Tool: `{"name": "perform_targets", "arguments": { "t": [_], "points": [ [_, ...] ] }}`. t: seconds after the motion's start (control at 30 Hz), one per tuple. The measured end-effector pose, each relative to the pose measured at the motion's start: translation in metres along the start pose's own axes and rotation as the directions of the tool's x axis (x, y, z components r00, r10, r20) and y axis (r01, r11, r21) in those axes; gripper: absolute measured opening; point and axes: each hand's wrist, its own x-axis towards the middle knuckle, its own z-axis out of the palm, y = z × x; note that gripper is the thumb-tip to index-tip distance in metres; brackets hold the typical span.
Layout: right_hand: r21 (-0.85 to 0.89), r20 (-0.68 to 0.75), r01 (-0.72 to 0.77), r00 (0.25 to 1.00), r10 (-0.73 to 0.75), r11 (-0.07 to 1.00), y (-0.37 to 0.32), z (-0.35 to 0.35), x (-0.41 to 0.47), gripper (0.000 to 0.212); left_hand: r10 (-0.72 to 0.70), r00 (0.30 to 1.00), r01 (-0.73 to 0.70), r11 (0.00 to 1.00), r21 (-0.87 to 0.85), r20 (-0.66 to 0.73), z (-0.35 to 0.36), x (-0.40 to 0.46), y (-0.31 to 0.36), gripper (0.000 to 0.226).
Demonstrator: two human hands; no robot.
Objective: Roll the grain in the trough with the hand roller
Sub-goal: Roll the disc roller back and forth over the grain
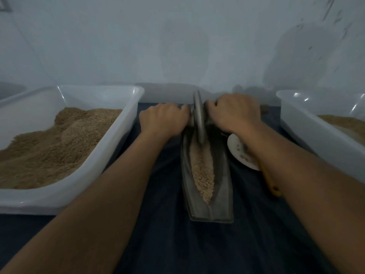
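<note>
At the trough's (pixel 207 194) far end, left hand (pixel 164 119) and right hand (pixel 235 113) grip the roller's (pixel 198 117) axle, disc standing in grain (pixel 203 171).

a: where's the open room?

b: mostly the dark cloth (pixel 173 244) near the body, in front of the trough (pixel 211 194). it also shows in narrow strips down either side of the trough.

a: and the sides?

b: the left tub (pixel 110 147), heaped with grain, walls off the left; the right tub (pixel 308 123) walls off the right. a white dish (pixel 237 153) and a wooden handle (pixel 272 184) lie just right of the trough, narrowing that strip.

a: beyond?

b: the roller disc (pixel 198 117) stands upright at the trough's far end, left hand (pixel 164 119) and right hand (pixel 235 113) gripping its axle on either side, with the wall (pixel 177 46) close behind.
</note>
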Motion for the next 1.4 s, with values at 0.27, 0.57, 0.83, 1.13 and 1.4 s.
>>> {"name": "perform_targets", "arguments": {
  "t": [0.27,0.57,0.83,1.13,1.4],
  "points": [
    [-0.018,-0.107,0.033,0.994,-0.035,0.999,-0.01,-0.013,-0.035,0.061,0.104,0.993,-0.099,0.99,0.098,-0.057,-0.002,-0.031,-0.006,0.045],
    [-0.005,-0.163,0.126,0.979,-0.126,0.992,-0.007,-0.079,-0.138,0.049,0.097,0.951,-0.132,0.986,-0.101,-0.292,-0.03,-0.136,-0.002,0.055],
    [-0.057,-0.15,0.092,0.984,-0.1,0.994,-0.014,-0.065,-0.115,0.058,0.096,0.96,-0.118,0.991,-0.068,-0.264,-0.025,-0.121,-0.007,0.063],
    [0.023,0.093,-0.081,0.993,0.078,0.996,-0.001,-0.012,-0.026,0.052,0.114,0.987,-0.098,0.985,0.144,-0.11,-0.006,-0.014,0.005,0.043],
    [0.057,0.174,-0.124,0.978,0.112,0.991,-0.001,-0.024,-0.044,0.054,0.123,0.986,-0.103,0.981,0.164,-0.114,-0.016,-0.031,0.014,0.056]
  ]
}}
